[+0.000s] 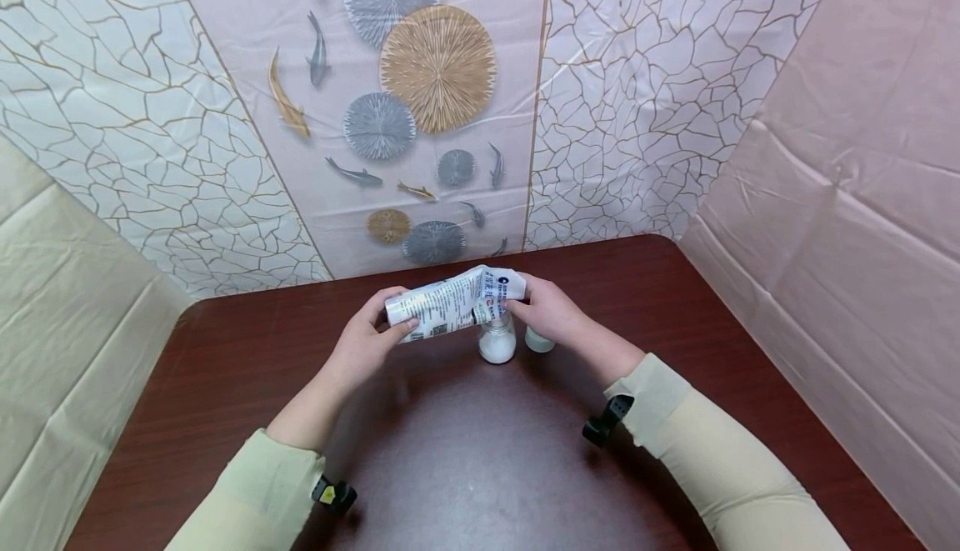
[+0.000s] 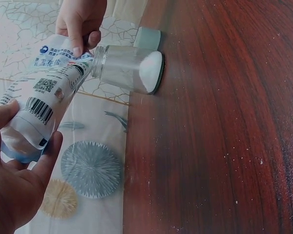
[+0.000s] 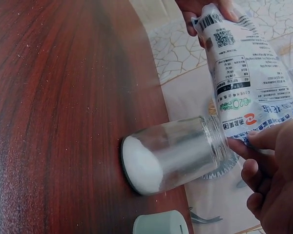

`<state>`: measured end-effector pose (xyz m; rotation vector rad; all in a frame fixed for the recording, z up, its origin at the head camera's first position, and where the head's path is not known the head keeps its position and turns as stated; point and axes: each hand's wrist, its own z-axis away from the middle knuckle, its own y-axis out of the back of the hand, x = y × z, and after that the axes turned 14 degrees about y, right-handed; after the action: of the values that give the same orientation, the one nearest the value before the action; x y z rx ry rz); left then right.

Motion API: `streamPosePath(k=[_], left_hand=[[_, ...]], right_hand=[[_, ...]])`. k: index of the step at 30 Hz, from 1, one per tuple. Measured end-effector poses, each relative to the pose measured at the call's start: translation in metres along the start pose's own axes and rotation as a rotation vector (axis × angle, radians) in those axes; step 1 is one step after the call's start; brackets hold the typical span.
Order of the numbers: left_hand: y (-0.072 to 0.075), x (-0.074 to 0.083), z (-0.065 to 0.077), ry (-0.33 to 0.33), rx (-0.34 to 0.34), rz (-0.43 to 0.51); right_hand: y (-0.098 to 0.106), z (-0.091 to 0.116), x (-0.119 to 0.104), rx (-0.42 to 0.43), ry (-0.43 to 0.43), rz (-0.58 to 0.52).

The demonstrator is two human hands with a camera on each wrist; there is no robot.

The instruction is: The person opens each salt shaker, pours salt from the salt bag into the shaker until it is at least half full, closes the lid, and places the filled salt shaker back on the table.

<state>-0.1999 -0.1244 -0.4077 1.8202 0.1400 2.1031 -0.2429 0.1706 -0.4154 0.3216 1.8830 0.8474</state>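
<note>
A printed white plastic bag of salt (image 1: 442, 305) is held tilted above the table by both hands. My left hand (image 1: 367, 338) grips its bottom end, thumb on the near side and fingers beneath. At the opposite, lower end, my right hand (image 1: 551, 309) pinches the bag's mouth between thumb and fingers. This mouth meets the threaded neck of an upright glass jar (image 3: 185, 156). White salt (image 3: 141, 165) covers the jar's bottom, and a pale streak of it shows inside the glass in the right wrist view. Beside the jar sits a pale green lid (image 3: 161, 223).
The jar and lid stand on a dark reddish-brown table (image 1: 450, 443). White specks are scattered over its surface in the left wrist view. Behind the table hangs a patterned cloth (image 1: 435, 159), with plain beige cloth (image 1: 847, 226) at the sides.
</note>
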Motion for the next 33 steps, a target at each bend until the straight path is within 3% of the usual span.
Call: streamPosePath(k=[33], left_hand=[[-0.0028, -0.0013, 0.0014, -0.025, 0.024, -0.025]], right_hand=[[0.0045, 0.0025, -0.0042, 0.019, 0.004, -0.014]])
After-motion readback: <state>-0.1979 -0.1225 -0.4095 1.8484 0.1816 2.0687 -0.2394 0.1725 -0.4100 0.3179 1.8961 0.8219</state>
